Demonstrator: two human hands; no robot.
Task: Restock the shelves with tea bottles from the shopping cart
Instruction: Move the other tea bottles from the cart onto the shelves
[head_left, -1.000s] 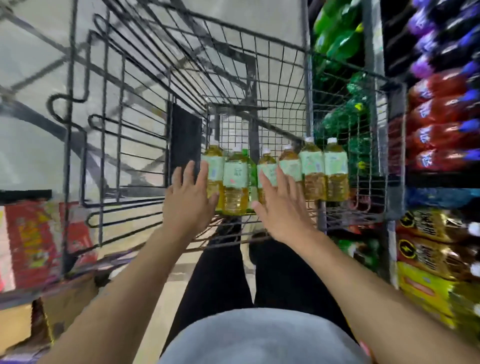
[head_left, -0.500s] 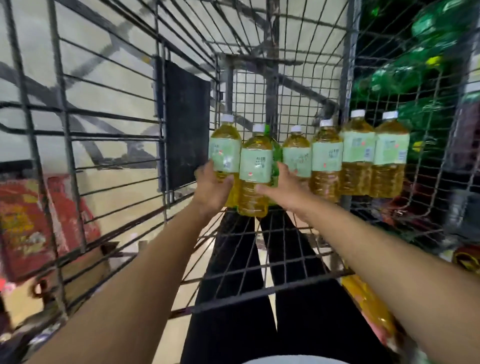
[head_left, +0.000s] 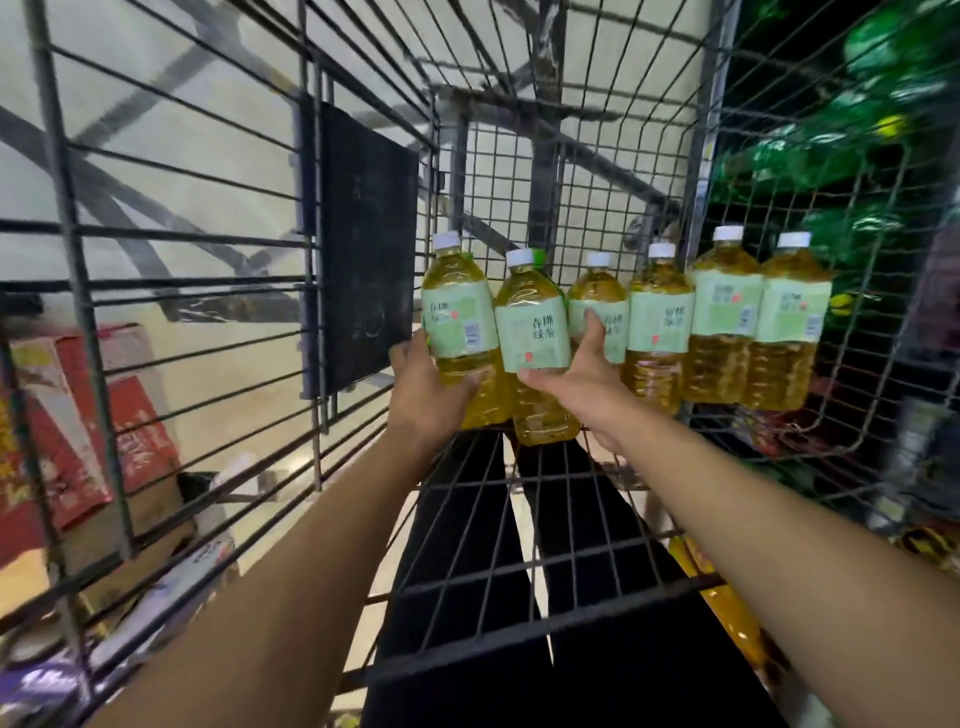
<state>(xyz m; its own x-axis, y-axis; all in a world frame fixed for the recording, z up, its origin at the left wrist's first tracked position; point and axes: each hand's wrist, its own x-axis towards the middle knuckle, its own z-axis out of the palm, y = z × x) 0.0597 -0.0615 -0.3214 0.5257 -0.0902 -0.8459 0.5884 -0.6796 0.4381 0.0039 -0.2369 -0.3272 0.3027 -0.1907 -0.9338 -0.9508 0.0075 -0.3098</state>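
Observation:
Several yellow tea bottles with pale green labels and white caps stand in a row at the far end of the wire shopping cart (head_left: 519, 525). My left hand (head_left: 426, 387) grips the leftmost tea bottle (head_left: 457, 317) low on its body. My right hand (head_left: 576, 379) grips the second tea bottle (head_left: 532, 338), thumb under the label and fingers behind it. Both held bottles sit slightly in front of the other tea bottles (head_left: 722, 317), which stand against the cart's right mesh wall.
A dark panel (head_left: 366, 244) hangs on the cart's left wall. Red cartons (head_left: 78, 431) lie outside to the left. Shelves with green bottles (head_left: 872, 156) rise beyond the right mesh. My dark-trousered legs show under the cart floor.
My hands went from open and reaching to gripping the two leftmost bottles. The view has moved closer into the cart.

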